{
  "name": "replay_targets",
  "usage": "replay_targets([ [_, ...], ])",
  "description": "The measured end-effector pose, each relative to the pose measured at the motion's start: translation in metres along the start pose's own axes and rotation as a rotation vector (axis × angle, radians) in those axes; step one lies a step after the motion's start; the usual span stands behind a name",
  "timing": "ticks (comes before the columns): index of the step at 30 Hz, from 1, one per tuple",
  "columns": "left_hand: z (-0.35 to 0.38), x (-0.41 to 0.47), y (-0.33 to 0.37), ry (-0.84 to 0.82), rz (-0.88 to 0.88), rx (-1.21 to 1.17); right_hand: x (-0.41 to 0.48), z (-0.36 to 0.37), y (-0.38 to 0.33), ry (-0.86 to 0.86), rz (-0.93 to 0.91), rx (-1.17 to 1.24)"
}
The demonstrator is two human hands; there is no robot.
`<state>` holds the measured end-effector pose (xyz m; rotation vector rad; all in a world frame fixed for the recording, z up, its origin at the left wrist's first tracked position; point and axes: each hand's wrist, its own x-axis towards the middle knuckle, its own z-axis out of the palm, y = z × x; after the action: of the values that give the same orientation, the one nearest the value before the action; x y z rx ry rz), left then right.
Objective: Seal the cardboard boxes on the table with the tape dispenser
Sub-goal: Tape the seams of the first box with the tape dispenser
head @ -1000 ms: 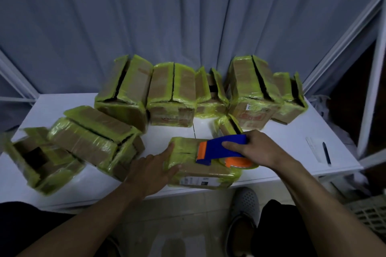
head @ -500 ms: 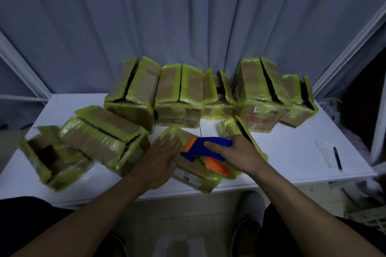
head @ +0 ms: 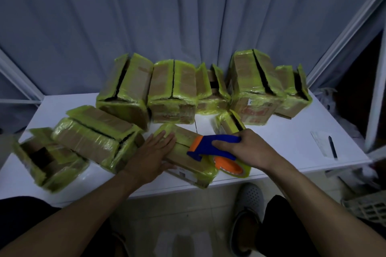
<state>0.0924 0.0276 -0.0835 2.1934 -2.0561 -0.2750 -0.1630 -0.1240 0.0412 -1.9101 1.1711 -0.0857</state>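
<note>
Evidently early in job: small brown cardboard box edged with yellow-green tape (head: 194, 171), at near edge of white table (head: 282, 137), is one in work. Left hand (head: 152, 152) flat, fingers straight, pressing box's left end. Right hand (head: 244, 148) curled round handle of blue-and-orange tape dispenser (head: 211, 144), set against box top at right end. Far row of boxes (head: 173, 89) shows dark gaping top seams, left pair of boxes (head: 94, 135) likewise unclosed; most sealing judged left
</note>
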Motion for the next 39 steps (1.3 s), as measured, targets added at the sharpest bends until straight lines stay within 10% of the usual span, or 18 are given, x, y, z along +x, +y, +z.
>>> replay_targets([
  [9, -0.014, 0.010, -0.002, 0.088, 0.055, 0.308, 0.014, 0.019, -0.001, -0.034, 0.037, 0.016],
  [21, 0.010, 0.026, 0.020, 0.034, 0.076, -0.046, 0.008, 0.025, 0.007, 0.013, 0.022, 0.056],
  [39, -0.001, 0.037, 0.003, -0.016, 0.177, 0.147, -0.025, 0.011, 0.028, -0.002, 0.094, 0.078],
])
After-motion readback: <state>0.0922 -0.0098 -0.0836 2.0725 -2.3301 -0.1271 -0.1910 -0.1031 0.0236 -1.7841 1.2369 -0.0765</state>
